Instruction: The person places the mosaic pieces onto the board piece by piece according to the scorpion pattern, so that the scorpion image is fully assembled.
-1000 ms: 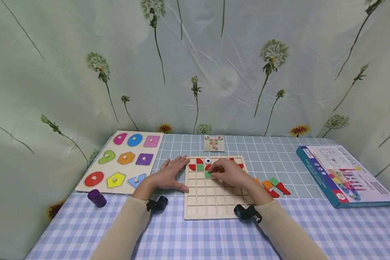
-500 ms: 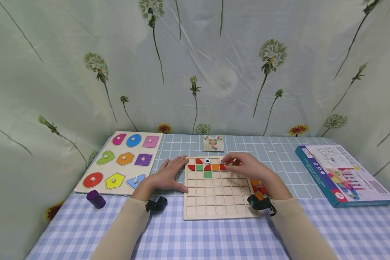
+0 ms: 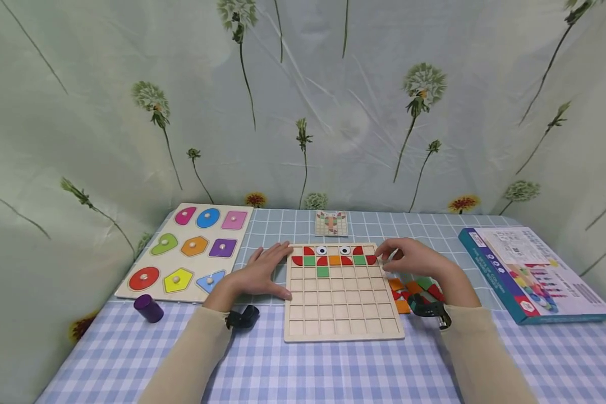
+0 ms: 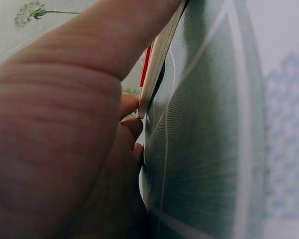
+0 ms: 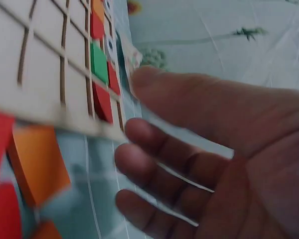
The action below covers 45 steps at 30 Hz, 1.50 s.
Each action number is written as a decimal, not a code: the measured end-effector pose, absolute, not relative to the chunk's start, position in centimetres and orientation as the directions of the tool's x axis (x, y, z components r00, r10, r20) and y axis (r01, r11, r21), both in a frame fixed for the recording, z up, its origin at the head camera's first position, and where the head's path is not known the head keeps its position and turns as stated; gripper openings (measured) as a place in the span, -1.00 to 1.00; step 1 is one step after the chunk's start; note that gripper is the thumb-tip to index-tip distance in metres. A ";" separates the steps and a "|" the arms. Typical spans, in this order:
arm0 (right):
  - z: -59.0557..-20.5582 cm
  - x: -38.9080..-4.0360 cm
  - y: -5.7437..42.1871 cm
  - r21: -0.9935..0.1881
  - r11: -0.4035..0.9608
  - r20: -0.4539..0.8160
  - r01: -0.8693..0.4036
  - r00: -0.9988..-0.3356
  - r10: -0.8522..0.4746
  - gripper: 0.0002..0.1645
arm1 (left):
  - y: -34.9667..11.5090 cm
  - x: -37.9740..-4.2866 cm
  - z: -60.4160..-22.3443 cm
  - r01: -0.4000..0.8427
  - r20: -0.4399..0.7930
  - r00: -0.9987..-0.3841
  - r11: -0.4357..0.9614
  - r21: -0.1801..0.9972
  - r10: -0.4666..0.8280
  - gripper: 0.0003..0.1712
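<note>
A wooden grid board (image 3: 343, 308) lies flat, with red quarter-round pieces, green squares (image 3: 323, 271), one orange square (image 3: 335, 260) and two eye pieces (image 3: 345, 250) set in its upper rows. My left hand (image 3: 260, 275) rests with spread fingers along the board's left edge. Beside the upper right edge hovers my right hand (image 3: 416, 261); its fingers bend loosely and hold nothing. In the right wrist view the thumb (image 5: 189, 94) stands apart from the fingers, close to a red piece (image 5: 102, 103) at the row's end.
Loose orange, red and green pieces (image 3: 396, 284) lie right of the board, partly under the right forearm. A pattern card (image 3: 331, 223) sits behind it. At left are a knobbed shape puzzle (image 3: 182, 264) and a purple cylinder (image 3: 148, 308); a flat box (image 3: 540, 275) lies far right.
My right hand has moved from the middle of the upper rows to beyond the board's right edge, uncovering the orange square and right-hand pieces. The left hand stays put.
</note>
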State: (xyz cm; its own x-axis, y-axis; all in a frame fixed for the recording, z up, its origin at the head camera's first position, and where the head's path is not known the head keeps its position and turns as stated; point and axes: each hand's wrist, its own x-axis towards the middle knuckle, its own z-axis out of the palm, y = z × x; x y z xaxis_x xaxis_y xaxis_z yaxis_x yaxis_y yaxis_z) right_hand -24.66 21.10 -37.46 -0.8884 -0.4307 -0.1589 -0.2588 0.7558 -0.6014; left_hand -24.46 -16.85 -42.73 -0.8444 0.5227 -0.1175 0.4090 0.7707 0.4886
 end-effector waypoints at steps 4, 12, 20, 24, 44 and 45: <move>-37.8 -24.8 22.5 -0.607 0.760 -0.227 -0.234 -0.865 -0.448 -0.66 | -16.8 -24.5 -42.7 0.412 -0.112 -0.844 0.769 0.489 0.524 0.31; -38.9 -24.9 23.9 -0.627 0.758 -0.334 -0.178 -0.818 -0.468 -0.62 | -16.7 -24.5 -42.7 0.414 -0.119 -0.842 0.770 0.486 0.527 0.30; -39.4 -24.8 24.0 -0.616 0.771 -0.335 -0.164 -0.830 -0.445 -0.65 | -16.6 -24.4 -42.7 0.423 -0.111 -0.837 0.763 0.489 0.536 0.29; -39.4 -24.9 23.7 -0.604 0.778 -0.314 -0.176 -0.844 -0.434 -0.72 | -16.6 -24.5 -42.7 0.424 -0.108 -0.838 0.764 0.487 0.534 0.29; -39.5 -25.4 22.2 -0.609 0.771 -0.125 -0.188 -0.937 -0.326 -0.85 | -16.8 -24.3 -42.6 0.410 -0.117 -0.844 0.771 0.487 0.523 0.28; -39.4 -25.4 22.1 -0.620 0.761 -0.115 -0.194 -0.936 -0.332 -0.86 | -16.8 -24.2 -42.6 0.407 -0.121 -0.845 0.773 0.487 0.520 0.27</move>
